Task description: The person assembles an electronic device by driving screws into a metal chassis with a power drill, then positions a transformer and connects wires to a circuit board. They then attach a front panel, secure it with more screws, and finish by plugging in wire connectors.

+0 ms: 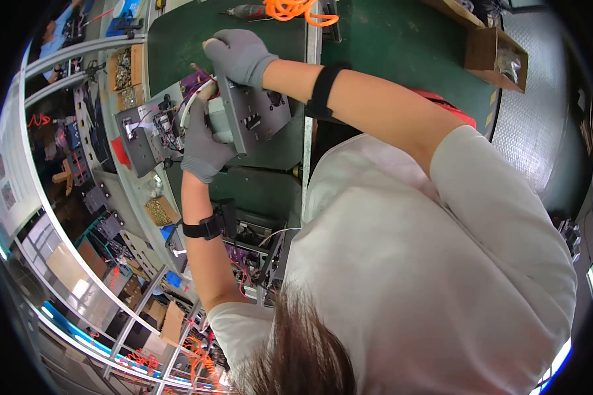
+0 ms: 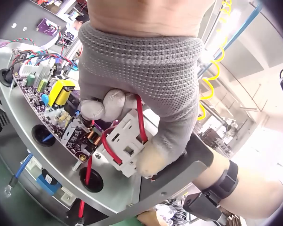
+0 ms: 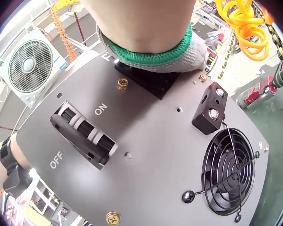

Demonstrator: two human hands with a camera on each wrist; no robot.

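Note:
In the head view a grey metal panel [image 1: 236,115] stands tilted on the unit. My gloved left hand [image 1: 203,143] is behind it; in the left wrist view this hand [image 2: 141,89] pinches a white plastic block [image 2: 125,143] with red wires, its thumb on one side and fingers curled on the other. My gloved right hand [image 1: 240,58] grips the panel's far end, most fingers hidden. The right wrist view shows the panel's front face [image 3: 151,146], with an ON/OFF switch [image 3: 82,134], a fan grille [image 3: 228,172] and a black block [image 3: 210,109]; the right hand [image 3: 179,59] reaches over its edge.
A circuit board [image 2: 54,106] with coloured wires lies in the unit beside the block. Orange coiled hose [image 1: 290,9] and a screwdriver-like tool [image 1: 247,11] are at the green table's far edge. Parts boxes [image 1: 124,69] stand left; a cardboard box [image 1: 497,58] stands right.

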